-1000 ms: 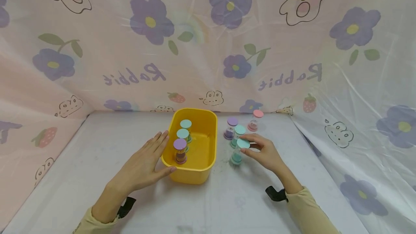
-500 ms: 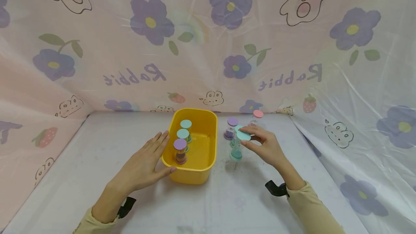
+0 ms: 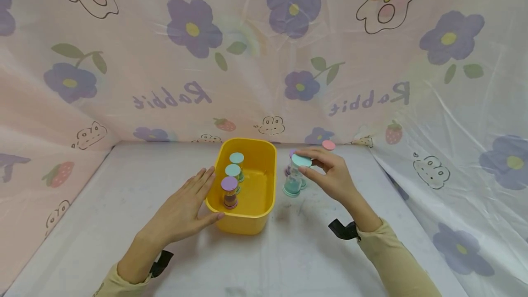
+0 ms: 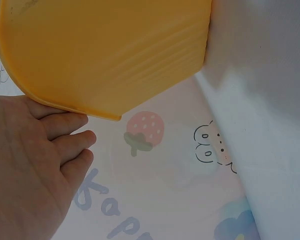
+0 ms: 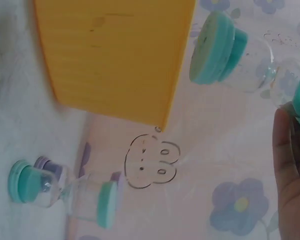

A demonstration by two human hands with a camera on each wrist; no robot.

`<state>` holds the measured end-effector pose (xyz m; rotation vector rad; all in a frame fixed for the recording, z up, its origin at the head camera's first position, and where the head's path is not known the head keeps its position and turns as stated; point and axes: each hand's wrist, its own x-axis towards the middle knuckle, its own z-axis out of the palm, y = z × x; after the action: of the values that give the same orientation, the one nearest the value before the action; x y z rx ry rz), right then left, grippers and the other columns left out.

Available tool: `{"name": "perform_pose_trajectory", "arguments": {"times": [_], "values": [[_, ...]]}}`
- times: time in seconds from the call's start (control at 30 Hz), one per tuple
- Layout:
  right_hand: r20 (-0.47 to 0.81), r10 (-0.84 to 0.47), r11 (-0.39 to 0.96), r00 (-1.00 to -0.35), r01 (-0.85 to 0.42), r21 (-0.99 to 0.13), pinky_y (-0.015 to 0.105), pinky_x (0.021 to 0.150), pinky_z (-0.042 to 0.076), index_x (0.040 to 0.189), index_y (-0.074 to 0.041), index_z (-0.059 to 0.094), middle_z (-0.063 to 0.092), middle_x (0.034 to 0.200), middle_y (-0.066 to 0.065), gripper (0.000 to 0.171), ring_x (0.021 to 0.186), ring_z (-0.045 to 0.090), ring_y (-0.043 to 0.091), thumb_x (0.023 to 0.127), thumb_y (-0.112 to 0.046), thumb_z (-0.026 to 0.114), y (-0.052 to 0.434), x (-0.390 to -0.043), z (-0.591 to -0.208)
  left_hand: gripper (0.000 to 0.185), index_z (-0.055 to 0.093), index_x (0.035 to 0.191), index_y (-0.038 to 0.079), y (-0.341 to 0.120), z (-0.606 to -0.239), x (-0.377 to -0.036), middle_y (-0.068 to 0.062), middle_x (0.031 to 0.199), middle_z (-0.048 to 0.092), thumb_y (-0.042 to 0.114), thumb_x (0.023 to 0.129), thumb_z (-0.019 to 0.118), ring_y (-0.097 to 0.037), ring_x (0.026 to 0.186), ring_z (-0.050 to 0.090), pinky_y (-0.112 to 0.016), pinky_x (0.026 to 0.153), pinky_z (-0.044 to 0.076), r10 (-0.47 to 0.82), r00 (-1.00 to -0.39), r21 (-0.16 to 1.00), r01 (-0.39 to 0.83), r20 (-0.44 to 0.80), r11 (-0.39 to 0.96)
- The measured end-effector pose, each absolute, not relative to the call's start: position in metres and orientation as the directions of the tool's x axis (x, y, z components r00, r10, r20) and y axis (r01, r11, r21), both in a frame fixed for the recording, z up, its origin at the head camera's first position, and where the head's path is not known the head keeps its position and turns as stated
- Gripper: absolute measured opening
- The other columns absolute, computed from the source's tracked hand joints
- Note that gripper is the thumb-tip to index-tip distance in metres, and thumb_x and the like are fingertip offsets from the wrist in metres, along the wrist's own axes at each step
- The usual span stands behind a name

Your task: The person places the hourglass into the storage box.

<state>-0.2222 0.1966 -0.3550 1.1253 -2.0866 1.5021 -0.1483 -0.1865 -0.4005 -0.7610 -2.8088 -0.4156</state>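
Observation:
A yellow bin [image 3: 264, 205] stands mid-table with three sand timers upright inside: two teal [image 3: 237, 158] and one purple [image 3: 228, 189]. My left hand [image 3: 187, 207] lies flat against the bin's left wall, fingers straight and thumb at its front corner; the left wrist view shows those fingers [image 4: 65, 145] under the bin [image 4: 105, 50]. My right hand [image 3: 327, 173] pinches a teal sand timer [image 3: 293, 178] by its top cap and holds it tilted in the air just right of the bin. The right wrist view shows this timer [image 5: 230, 55] beside the bin wall [image 5: 115, 55].
Behind my right hand stand a pink-capped timer [image 3: 328, 145], a purple one [image 3: 290, 168] and another teal one [image 5: 65, 187], all partly hidden. A flower-printed plastic sheet [image 3: 264, 58] walls the table at the back and both sides.
My right hand has lifted the teal timer off the table and carried it back and left, closer to the bin. The left hand has stayed put.

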Motion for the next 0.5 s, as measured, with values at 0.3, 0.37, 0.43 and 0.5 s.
{"name": "perform_pose_trajectory", "arguments": {"times": [0.3,0.37,0.43,0.5], "values": [[0.689,-0.442,0.051,-0.574,-0.783,-0.620,0.026,0.090,0.061,0.123,0.007,0.071,0.069,0.126,0.022,0.032,0.108,0.067,0.019,0.094,-0.004,0.077,0.170,-0.224,-0.339,0.099,0.027,0.163,-0.001,-0.187,-0.400,-0.149,-0.015,0.171,0.022,0.068,0.098,0.055,-0.036,0.158,0.022,-0.058,0.125,0.026,0.463,-0.850,0.219,0.516,0.250,0.828],[0.691,-0.455,0.040,-0.562,-0.788,-0.614,0.027,0.089,0.061,0.123,0.006,0.072,0.069,0.126,0.021,0.032,0.106,0.067,0.019,0.095,-0.008,0.077,0.164,-0.225,-0.338,0.099,0.027,0.163,-0.001,-0.187,-0.401,-0.149,-0.015,0.171,0.022,0.068,0.098,0.055,-0.036,0.158,0.022,-0.058,0.126,0.026,0.464,-0.850,0.218,0.516,0.249,0.828],[0.688,-0.468,0.036,-0.555,-0.790,-0.613,0.027,0.089,0.062,0.123,0.006,0.072,0.068,0.125,0.020,0.032,0.105,0.066,0.019,0.095,-0.008,0.077,0.158,-0.226,-0.338,0.099,0.027,0.163,-0.001,-0.187,-0.401,-0.149,-0.016,0.171,0.022,0.068,0.098,0.055,-0.036,0.158,0.022,-0.057,0.125,0.026,0.463,-0.849,0.218,0.516,0.253,0.828],[0.681,-0.484,0.033,-0.550,-0.789,-0.613,0.027,0.089,0.062,0.123,0.006,0.071,0.068,0.125,0.020,0.031,0.105,0.066,0.018,0.094,-0.004,0.077,0.152,-0.226,-0.338,0.099,0.027,0.163,-0.001,-0.187,-0.402,-0.149,-0.016,0.171,0.023,0.069,0.098,0.055,-0.036,0.157,0.022,-0.057,0.126,0.026,0.463,-0.848,0.218,0.518,0.257,0.827]]}}
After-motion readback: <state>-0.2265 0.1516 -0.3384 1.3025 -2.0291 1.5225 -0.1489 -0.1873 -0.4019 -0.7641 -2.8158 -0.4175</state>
